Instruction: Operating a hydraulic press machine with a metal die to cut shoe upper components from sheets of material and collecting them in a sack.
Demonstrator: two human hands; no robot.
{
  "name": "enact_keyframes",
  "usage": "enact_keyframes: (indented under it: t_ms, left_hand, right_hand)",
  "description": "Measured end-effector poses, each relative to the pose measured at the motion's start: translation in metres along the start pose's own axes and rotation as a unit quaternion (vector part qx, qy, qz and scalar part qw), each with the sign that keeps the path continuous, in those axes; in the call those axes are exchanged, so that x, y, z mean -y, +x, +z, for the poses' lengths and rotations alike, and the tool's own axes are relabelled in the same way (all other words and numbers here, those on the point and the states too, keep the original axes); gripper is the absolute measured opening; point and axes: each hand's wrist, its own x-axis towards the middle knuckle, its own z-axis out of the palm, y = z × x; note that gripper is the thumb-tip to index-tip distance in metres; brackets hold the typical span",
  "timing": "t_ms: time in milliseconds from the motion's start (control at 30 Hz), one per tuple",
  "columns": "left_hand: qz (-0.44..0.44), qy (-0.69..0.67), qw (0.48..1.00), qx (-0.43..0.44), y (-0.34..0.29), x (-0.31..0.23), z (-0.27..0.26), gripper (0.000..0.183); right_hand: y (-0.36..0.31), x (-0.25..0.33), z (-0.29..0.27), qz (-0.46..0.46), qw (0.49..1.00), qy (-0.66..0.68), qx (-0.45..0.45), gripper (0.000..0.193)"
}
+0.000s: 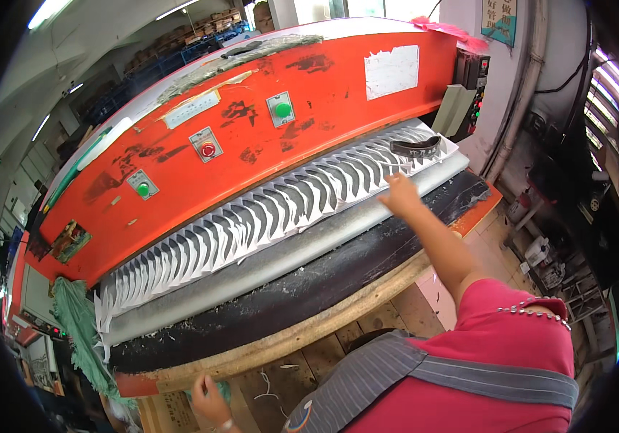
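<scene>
My right hand point(400, 193) reaches over the right part of the press bed, fingers bunched at the edge of the white material; what they pinch, if anything, is too small to make out. Just beyond it a dark curved cutting die point(415, 147) rests on the white sheet. A long row of curved cut-outs, dark gaps between white strips point(239, 242), runs leftward from there along the grey-white board point(280, 261). My left hand point(210, 400) hangs low, in front of the bed's wooden edge, its fingers curled with nothing visible in them.
Behind the bed rises a red machine beam point(324, 94) with green buttons point(282, 110) and a red button point(208, 149). A black ledge point(309, 289) and wooden rail point(280, 346) run along the front. Green netting point(77, 332) hangs left; a cardboard box point(168, 411) stands below.
</scene>
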Motion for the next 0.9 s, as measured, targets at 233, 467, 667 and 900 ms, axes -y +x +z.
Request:
enact_keyframes:
  t_ms: [233, 467, 667, 900]
  left_hand:
    - [0.191, -0.066, 0.977, 0.066, 0.149, -0.056, 0.138, 0.016]
    - [0.240, -0.013, 0.966, 0.095, 0.246, -0.040, 0.221, 0.020]
    - [0.109, 0.104, 0.985, 0.080, 0.270, -0.039, 0.253, 0.040]
    - [0.073, 0.180, 0.951, 0.239, 0.275, -0.073, 0.262, 0.041]
  right_hand:
    - [0.084, -0.071, 0.017, 0.011, 0.991, -0.083, -0.105, 0.059]
    - [0.125, -0.052, -0.014, 0.027, 0.983, -0.163, 0.073, 0.043]
    - [0.149, -0.069, 0.004, 0.084, 0.980, -0.176, 0.050, 0.042]
    - [0.116, -0.099, -0.004, 0.012, 0.992, -0.108, 0.070, 0.022]
